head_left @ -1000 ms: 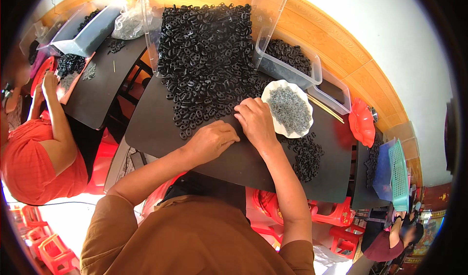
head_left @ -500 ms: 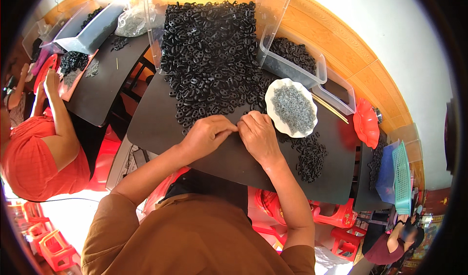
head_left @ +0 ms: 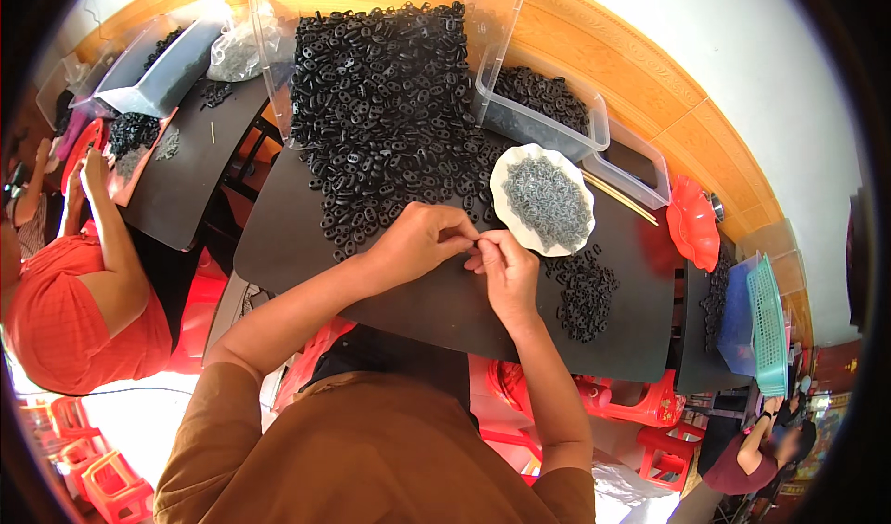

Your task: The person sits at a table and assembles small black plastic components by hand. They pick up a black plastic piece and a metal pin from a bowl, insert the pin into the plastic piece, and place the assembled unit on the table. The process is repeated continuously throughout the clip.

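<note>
Near counter [head_left: 427, 306]: 1 big black heap [head_left: 385, 106], 1 small black pile [head_left: 587, 297], pieces [head_left: 594, 315] too many to count, 1 white plate [head_left: 499, 190], 2 wooden sticks [head_left: 620, 197]; 1 red dish [head_left: 691, 222], wearer's hands [head_left: 415, 245] 2

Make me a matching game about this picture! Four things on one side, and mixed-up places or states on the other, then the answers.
Things
1. The person's left hand and right hand
2. White, wavy-rimmed dish
3. Big heap of small black two-holed pieces
4. Thin, pale wooden sticks

Places and states
A. Spread out on the dark, smooth table
B. Lying between the white dish and the red, wavy-edged dish
C. Close together, in front of the heap
D. Filled with tiny greyish, see-through pieces

Right pairs: 1-C, 2-D, 3-A, 4-B
</note>
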`<state>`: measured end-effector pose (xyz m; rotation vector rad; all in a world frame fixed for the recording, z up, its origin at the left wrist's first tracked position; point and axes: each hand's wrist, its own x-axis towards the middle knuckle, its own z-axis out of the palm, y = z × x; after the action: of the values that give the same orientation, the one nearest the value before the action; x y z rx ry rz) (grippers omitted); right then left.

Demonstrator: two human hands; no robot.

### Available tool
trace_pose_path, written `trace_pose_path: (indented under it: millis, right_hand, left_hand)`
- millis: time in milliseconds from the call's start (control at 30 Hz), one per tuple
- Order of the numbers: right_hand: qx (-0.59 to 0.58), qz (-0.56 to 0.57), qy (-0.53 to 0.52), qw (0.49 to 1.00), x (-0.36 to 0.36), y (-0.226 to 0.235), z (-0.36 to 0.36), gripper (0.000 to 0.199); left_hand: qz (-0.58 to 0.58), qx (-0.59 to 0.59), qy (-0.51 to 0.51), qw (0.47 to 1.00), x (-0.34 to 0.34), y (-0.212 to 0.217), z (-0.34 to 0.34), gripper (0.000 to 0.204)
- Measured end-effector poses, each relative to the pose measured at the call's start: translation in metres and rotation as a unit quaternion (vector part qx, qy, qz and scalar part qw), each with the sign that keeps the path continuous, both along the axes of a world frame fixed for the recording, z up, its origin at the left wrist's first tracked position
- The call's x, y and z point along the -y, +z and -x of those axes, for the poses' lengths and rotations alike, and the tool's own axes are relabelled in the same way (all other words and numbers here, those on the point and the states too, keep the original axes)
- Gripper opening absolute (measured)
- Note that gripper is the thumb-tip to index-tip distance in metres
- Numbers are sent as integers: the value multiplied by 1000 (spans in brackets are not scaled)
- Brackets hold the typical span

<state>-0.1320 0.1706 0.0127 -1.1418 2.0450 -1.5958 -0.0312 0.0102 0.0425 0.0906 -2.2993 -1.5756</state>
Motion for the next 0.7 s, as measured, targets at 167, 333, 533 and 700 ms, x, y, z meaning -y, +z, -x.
trace_pose_path:
  millis: [167,333,533,700]
  right_hand:
    - [94,100,-44,990,-12,-2,10,5]
    - [-60,36,-30,997,-16,2,9,7]
    - [-243,-2,59,968,-10,-2,5,13]
    - [-311,-13,84,947,-5,3,0,15]
  left_hand:
    - [52,-45,-57,996,5,2,38,9]
    - [330,-79,-6,941,18,-12,86,9]
    - [501,-24,-18,865,8,-14,120,6]
    - [543,-13,-34,839,2,-21,134,8]
